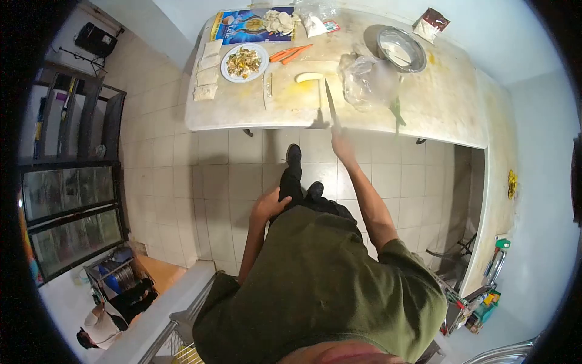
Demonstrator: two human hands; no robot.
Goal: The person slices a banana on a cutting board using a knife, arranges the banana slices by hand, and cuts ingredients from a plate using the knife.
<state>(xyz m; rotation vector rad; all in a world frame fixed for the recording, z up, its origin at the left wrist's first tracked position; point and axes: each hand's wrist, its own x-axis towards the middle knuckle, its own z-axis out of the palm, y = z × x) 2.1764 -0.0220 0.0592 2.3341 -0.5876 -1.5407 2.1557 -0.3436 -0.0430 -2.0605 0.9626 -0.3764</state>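
My right hand (343,145) is closed around the handle of a knife (330,100), its blade pointing away from me over the table's front edge. Just left of the blade tip lies a pale, curved, peeled piece of food (309,77), whose kind I cannot make out. My left hand (271,204) rests on my thigh, fingers laid out and holding nothing. Orange carrots (291,54) lie beyond the pale piece, beside a plate (265,68) of chopped mixed vegetables. A thin, narrow strip-like tool (267,91) lies near the plate.
On the table (230,118), folded pale wrappers (207,76) line the left end. A crumpled plastic bag (361,82), a metal bowl (418,60) and a green vegetable (397,112) are to the right. A blue printed sheet (227,33) lies at the back. Another person (104,324) is at lower left.
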